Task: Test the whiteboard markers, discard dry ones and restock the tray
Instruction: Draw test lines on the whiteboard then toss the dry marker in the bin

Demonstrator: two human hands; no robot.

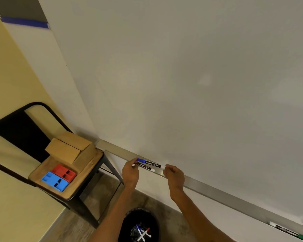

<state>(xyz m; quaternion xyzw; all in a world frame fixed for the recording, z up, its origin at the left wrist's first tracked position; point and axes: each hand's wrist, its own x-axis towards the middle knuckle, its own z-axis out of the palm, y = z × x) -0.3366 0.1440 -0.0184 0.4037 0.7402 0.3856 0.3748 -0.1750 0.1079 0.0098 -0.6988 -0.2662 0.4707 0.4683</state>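
Two markers lie side by side on the metal tray [217, 196] under the whiteboard [199, 84]: a blue-capped marker [148, 162] and a second marker [145, 167] just in front of it. My left hand [129, 173] pinches their left ends at the blue cap. My right hand [174, 177] touches the white right end of the blue-capped marker, fingers curled. More markers [290, 232], including a green one and a blue one, rest on the tray at the far right.
A black bin [140, 226] on the floor below my arms holds several discarded markers. A wooden stool [87, 172] at the left carries an open cardboard box [70, 149], a red eraser block [64, 172] and a blue one [54, 181].
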